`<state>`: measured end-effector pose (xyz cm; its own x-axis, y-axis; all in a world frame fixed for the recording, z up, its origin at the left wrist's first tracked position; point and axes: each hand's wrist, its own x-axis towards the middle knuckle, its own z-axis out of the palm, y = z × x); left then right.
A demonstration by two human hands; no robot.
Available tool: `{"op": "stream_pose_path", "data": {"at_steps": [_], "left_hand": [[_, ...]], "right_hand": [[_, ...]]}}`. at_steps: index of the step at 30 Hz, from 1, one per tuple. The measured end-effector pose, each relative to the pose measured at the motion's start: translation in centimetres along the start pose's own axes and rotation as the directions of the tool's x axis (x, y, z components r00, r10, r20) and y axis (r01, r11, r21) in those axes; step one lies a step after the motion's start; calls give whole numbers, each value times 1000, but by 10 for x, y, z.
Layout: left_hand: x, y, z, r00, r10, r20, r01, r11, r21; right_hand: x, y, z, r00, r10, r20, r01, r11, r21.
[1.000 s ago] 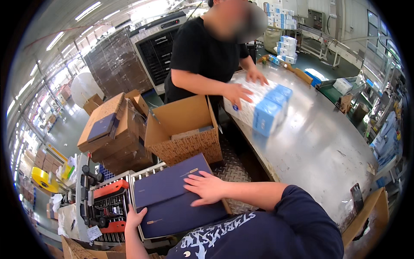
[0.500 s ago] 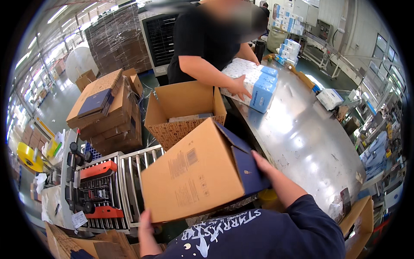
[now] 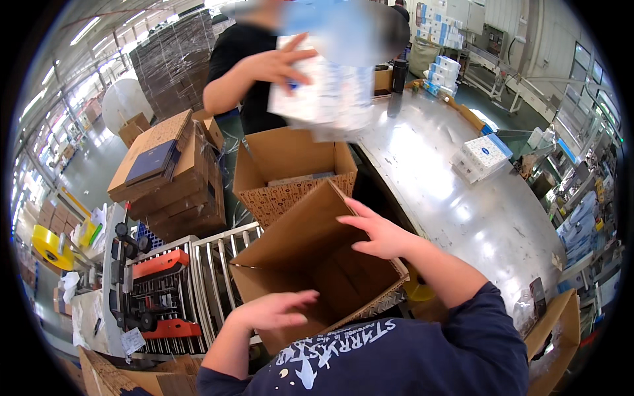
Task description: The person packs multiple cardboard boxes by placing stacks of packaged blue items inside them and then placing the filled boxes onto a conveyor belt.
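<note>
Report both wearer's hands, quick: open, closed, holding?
Left hand: open, over the open cardboard carton, nothing visible in its grasp.
Right hand: open, at that carton's upper edge; contact cannot be told.

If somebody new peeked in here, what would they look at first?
Probably the big blurry white-and-blue pack at the top middle, held up in a co-worker's hand. Next comes the open brown box at the lower middle, with the person's right hand at its edge and left hand by its opening. A bright yellow roll stands out at the far left.
</note>
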<state>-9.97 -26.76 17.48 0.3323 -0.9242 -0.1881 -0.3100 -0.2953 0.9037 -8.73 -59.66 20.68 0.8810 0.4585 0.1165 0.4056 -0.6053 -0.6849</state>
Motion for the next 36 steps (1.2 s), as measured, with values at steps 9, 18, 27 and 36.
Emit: {"op": "stream_pose_path", "data": {"at_steps": [9,18,27,36], "left_hand": [[-2,-57,13,805,163,-570,278,745,606],[36,-34,9,722,-154,-675,558,706,436],[21,-83,31,486,-412,-770,289,908,-304],[-123,-183,-14,306,-515,-801,461,816,-349]], "right_hand": [[-90,59,-53,770,629,113,-639,758,131],[-125,193,-56,823,542,-169,-525,840,134],[-112,194,50,711,601,-364,-697,537,-475],[-78,195,101,847,514,140,-516,856,-23]]}}
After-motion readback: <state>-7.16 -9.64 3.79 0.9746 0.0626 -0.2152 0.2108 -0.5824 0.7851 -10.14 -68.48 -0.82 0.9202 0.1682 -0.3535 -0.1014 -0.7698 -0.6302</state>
